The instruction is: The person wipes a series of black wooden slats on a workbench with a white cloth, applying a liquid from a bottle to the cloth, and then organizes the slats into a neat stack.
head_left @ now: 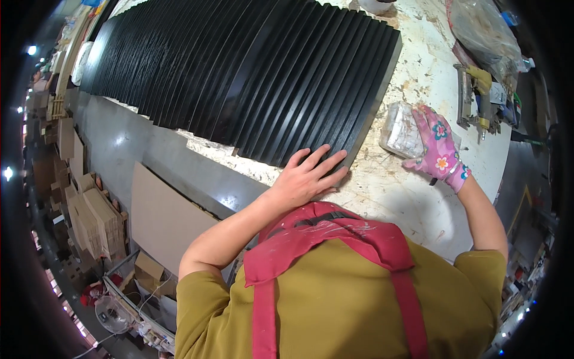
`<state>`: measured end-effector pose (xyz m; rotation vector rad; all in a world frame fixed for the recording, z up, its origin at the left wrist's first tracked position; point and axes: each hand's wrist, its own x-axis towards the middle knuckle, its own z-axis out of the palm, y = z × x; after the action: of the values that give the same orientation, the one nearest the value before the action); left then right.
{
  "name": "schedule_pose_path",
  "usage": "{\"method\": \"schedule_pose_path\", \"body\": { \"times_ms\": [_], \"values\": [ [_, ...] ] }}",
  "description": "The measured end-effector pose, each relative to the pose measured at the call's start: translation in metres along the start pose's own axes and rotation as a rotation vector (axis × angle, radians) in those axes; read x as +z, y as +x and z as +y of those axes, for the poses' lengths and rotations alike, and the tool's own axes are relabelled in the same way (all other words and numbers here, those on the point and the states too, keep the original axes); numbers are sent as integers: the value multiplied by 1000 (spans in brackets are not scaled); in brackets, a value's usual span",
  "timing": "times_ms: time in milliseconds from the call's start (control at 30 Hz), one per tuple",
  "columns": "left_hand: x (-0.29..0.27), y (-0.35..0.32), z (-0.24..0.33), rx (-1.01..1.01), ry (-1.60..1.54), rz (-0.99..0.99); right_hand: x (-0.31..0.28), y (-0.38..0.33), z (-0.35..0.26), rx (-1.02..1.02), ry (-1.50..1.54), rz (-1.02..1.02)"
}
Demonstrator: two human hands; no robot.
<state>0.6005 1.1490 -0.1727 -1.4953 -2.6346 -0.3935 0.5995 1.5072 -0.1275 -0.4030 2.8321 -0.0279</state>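
Observation:
A long row of black slats (251, 78) lies side by side across the worktable (412, 209). My bare left hand (308, 176) rests on the near right end of the slats, its fingers spread flat. On the right, my right hand (439, 149) wears a pink glove with a flower print. Its fingers are stretched over the edge of a whitish block-like bundle (402, 128) that looks wrapped and lies on the table. What lies under the right palm is partly hidden, including a small dark piece at its lower edge.
Nail guns (481, 99) lie at the table's right edge, below a clear plastic bag (487, 36). A white bowl (376, 6) stands at the far edge. To the left, a large cardboard sheet (167, 215) leans by the table, with stacked cardboard (98, 221) beyond and a fan (113, 314) lower down.

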Motion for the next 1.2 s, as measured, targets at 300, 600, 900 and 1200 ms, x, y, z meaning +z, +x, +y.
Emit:
{"method": "schedule_pose_path", "body": {
  "times_ms": [300,600,900,1200],
  "values": [
    [4,-4,0,-6,4,49,-5,24,-19,63,64,-21],
    [1,-3,3,-7,-6,43,-6,37,-24,56,66,4],
    [-38,-57,-66,-571,240,100,12,60,-57,-178,-24,323],
    [-40,-91,-100,-789,182,31,4,68,-77,-272,-16,155]
  ]
}}
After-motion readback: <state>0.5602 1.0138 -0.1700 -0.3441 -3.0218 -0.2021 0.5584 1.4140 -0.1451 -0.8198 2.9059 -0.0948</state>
